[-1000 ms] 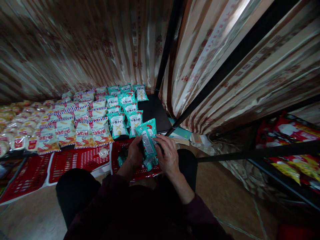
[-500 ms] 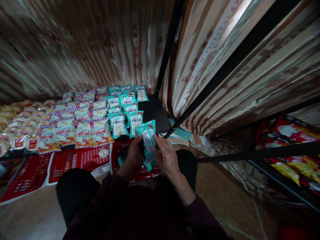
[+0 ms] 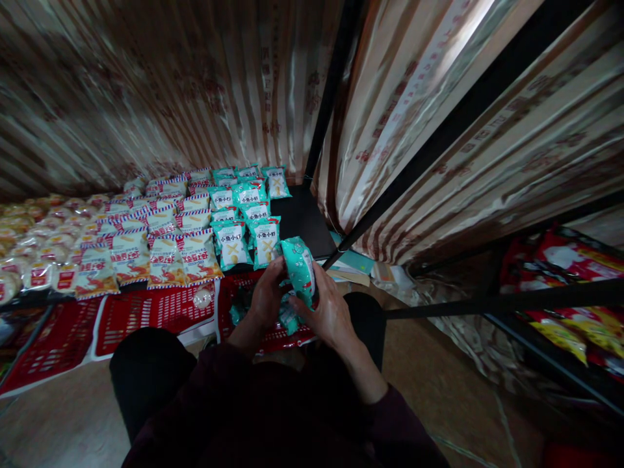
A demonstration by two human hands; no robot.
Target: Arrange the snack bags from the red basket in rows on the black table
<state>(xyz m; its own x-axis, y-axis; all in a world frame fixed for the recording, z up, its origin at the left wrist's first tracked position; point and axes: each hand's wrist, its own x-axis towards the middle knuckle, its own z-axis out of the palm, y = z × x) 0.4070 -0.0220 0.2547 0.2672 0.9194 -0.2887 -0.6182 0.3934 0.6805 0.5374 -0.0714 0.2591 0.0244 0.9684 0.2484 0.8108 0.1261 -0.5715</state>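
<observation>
A turquoise snack bag [image 3: 298, 268] is tilted on edge above a red basket, its printed side turned partly away. My right hand [image 3: 327, 304] is closed on the bag from the right, thumb in front and fingers behind. At its left edge, my left hand [image 3: 266, 296] is curved with fingers slightly apart, not gripping it; whether the fingertips touch it is hard to see. Below, the red basket [image 3: 225, 286] contains more turquoise bags [image 3: 288, 318], partly hidden by my hands. Rows of matching turquoise bags [image 3: 266, 240] stand on the black shelf [image 3: 305, 221] just beyond.
Left of the turquoise rows are orange-and-white snack bags [image 3: 163, 260] and round wrapped snacks [image 3: 41, 273]. Red baskets [image 3: 151, 318] sit under the shelf's front edge. Black posts [image 3: 390, 221] rise at the right, before a striped curtain [image 3: 234, 78]. Another rack holds red and yellow packets [image 3: 560, 331].
The bag has turned from facing me nearly flat to standing edge-on in my right hand. My left hand's grip on it has loosened.
</observation>
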